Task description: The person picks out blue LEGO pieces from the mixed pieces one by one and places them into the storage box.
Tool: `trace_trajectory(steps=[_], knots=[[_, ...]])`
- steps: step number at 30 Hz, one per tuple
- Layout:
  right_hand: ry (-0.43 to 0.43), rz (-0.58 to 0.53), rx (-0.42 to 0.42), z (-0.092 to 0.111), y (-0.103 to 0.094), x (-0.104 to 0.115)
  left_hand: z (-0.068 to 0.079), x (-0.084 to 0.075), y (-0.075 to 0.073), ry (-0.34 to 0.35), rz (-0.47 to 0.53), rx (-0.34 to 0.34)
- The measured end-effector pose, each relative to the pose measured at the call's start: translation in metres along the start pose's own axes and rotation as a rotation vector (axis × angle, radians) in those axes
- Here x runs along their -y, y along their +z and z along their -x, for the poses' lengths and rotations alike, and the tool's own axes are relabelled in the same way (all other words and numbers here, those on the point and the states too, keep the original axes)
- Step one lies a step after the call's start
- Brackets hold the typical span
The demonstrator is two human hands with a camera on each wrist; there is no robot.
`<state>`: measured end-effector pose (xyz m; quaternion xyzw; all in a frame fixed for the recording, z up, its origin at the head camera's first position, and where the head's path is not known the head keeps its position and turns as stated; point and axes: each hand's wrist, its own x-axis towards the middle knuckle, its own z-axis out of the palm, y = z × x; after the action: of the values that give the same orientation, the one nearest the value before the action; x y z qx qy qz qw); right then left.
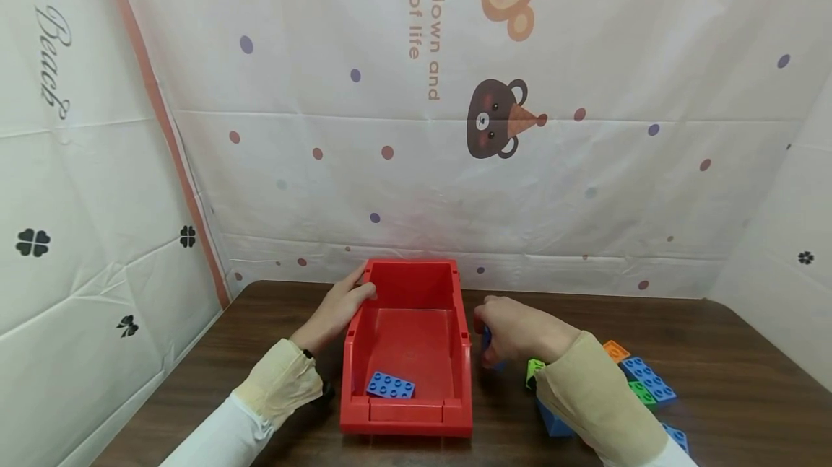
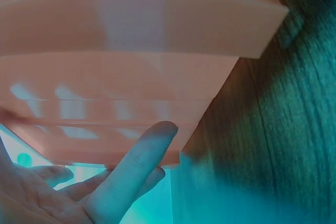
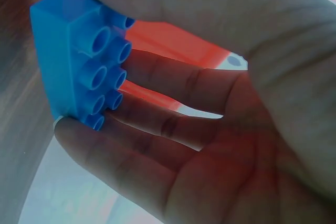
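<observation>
A red plastic bin (image 1: 411, 337) stands on the table, and a blue eight-stud toy brick (image 1: 391, 385) lies inside near its low front. My left hand (image 1: 338, 312) holds the bin's left wall toward the back, thumb at the rim. In the left wrist view, its fingers (image 2: 139, 163) lie along the bin's outer wall (image 2: 115, 77). My right hand (image 1: 516, 326) is just right of the bin, gripping another blue toy brick (image 3: 63, 51) between thumb and fingertips. That brick is mostly hidden by the hand in the head view.
Right of the bin, partly under my right forearm, lie more bricks: a lime green one (image 1: 534, 372), a blue one (image 1: 554, 420), an orange one (image 1: 614, 351), a blue one (image 1: 648, 379) and a green one (image 1: 642, 395). A printed curtain (image 1: 390, 185) hangs behind the wooden table (image 1: 286, 301).
</observation>
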<state>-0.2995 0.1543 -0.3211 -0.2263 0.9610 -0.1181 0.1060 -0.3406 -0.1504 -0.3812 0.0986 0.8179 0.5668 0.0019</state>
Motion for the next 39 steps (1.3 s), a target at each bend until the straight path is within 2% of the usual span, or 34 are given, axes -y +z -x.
trace_trajectory(steps=[12,22,33,39], knots=[[-0.153,0.034,-0.101,0.008,-0.004,0.004,0.001,0.0,0.0,0.009,-0.004,0.004],[-0.139,0.006,-0.181,0.013,-0.009,0.009,-0.001,0.002,0.002,-0.004,0.017,0.001],[-0.232,-0.007,-0.243,0.014,-0.017,0.006,0.003,0.0,0.001,0.002,0.019,-0.001],[-0.196,-0.048,-0.249,0.017,-0.02,0.005,0.001,0.001,0.0,0.004,0.02,0.005]])
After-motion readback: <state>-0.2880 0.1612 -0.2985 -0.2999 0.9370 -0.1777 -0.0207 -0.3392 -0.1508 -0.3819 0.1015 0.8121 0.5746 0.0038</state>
